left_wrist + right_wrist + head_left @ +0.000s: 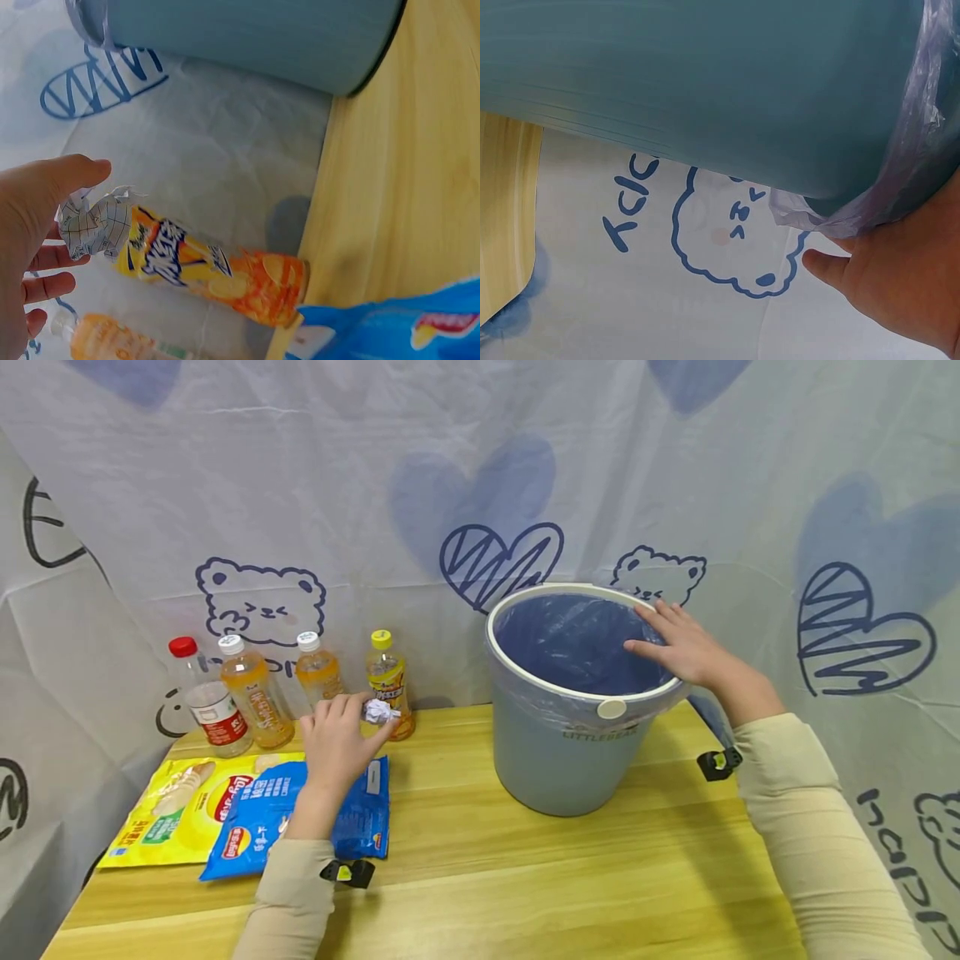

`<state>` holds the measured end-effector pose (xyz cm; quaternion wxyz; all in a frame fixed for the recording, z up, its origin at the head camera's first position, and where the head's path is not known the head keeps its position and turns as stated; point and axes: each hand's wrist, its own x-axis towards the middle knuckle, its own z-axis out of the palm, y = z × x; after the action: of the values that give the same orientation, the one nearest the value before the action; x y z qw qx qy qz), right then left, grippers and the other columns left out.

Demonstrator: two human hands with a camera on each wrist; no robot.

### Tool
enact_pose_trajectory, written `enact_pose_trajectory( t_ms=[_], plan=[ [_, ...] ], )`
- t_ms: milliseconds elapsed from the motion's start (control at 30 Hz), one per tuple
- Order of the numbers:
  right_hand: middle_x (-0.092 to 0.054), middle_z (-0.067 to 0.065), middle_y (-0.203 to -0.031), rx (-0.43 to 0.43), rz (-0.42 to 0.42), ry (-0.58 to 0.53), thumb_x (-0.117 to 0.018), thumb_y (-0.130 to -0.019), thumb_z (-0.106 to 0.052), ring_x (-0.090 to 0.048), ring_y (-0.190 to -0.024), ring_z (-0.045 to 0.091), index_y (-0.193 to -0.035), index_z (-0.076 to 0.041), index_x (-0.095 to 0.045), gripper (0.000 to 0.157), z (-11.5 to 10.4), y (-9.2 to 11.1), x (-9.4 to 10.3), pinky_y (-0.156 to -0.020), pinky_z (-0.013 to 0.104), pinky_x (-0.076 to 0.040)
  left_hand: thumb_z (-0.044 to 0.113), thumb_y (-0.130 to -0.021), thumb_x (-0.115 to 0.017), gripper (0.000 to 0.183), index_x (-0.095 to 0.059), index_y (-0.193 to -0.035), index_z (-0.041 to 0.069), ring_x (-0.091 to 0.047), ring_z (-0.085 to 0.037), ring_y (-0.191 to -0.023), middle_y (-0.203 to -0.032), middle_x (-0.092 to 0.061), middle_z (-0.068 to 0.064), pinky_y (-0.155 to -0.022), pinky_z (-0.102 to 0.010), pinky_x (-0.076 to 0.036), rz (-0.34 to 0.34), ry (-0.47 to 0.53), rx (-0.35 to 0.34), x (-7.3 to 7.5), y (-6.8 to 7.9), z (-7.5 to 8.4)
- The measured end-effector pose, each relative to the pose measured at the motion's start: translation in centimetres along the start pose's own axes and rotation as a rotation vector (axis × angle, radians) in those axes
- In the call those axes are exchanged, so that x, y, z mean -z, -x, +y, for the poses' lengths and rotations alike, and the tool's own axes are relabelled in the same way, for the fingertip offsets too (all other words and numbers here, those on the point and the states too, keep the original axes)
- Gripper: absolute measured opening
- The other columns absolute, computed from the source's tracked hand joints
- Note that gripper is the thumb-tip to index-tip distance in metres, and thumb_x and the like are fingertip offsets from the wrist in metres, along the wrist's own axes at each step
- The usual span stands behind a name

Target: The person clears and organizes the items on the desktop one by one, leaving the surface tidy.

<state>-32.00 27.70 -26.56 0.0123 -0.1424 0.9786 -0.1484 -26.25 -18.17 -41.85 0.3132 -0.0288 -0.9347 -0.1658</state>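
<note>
Across the desk [465,885] in the head view, a strip of wood is running between the snack packets and the grey-blue bin [536,760], whose pale round rim is facing up. Of the hands, the left hand [333,739] is holding a crumpled paper ball [380,712] near the yellow-capped bottle [387,681], well apart from the bin, while the right hand [686,647] is resting at the rim with its fingers spread. Clear thin plastic is lining the bin and folding over its edge. A glossy yellow packet [180,802] is lying partly under a blue one [243,827], and a red-capped bottle [217,718] and two white-capped bottles [258,702] [318,670] are standing behind them. Yellowish grain is streaking the desk, and a wrinkled white cloth [337,468] printed with hearts and bears is hanging behind. From the left wrist, the thumb and fingers are gripping the paper, whose lined, jagged folds are overlapping the bottle's top. From the right wrist, the bin's smooth curved wall is filling the upper part, the wrinkled liner [907,169] is hanging over the rim beside the hand, and some fingers are staying hidden.
</note>
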Motion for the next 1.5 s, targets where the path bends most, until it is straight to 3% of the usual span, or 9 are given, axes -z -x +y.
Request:
enact_pose_trajectory(
  t_ms=[567,1067,1500],
  plan=[
    [0.003,0.028,-0.161,0.001,-0.003,-0.004,-0.044,-0.098,-0.052,0.007,-0.148,0.049,-0.157,-0.01,-0.01,0.08,0.1,-0.1,0.0,-0.114,0.069,-0.001,0.05,-0.079,-0.076,0.056,-0.064,-0.117,0.011,-0.052,-0.032,-0.097,-0.111,-0.066,-0.011,-0.077,-0.047,-0.033,0.12,-0.001,-0.173,1.1,-2.5,3.6],
    [0.004,0.028,-0.161,0.001,-0.004,-0.017,-0.043,-0.099,-0.052,0.008,-0.148,0.049,-0.157,-0.01,-0.01,0.079,0.3,-0.2,0.0,-0.114,0.069,-0.001,0.051,-0.08,-0.075,0.054,-0.065,-0.116,0.012,-0.052,-0.032,-0.099,-0.109,-0.066,-0.011,-0.075,-0.046,-0.033,0.199,0.071,-0.22,2.8,-5.2,6.7],
    [0.005,0.026,-0.161,-0.007,-0.007,-0.014,-0.042,-0.099,-0.053,0.009,-0.148,0.048,-0.157,-0.011,-0.008,0.08,0.3,-0.2,-0.1,-0.114,0.069,-0.001,0.051,-0.082,-0.073,0.052,-0.065,-0.117,0.013,-0.054,-0.031,-0.101,-0.113,-0.067,-0.01,-0.078,-0.047,-0.035,0.241,0.113,-0.245,3.5,-6.9,9.5]
  ],
)
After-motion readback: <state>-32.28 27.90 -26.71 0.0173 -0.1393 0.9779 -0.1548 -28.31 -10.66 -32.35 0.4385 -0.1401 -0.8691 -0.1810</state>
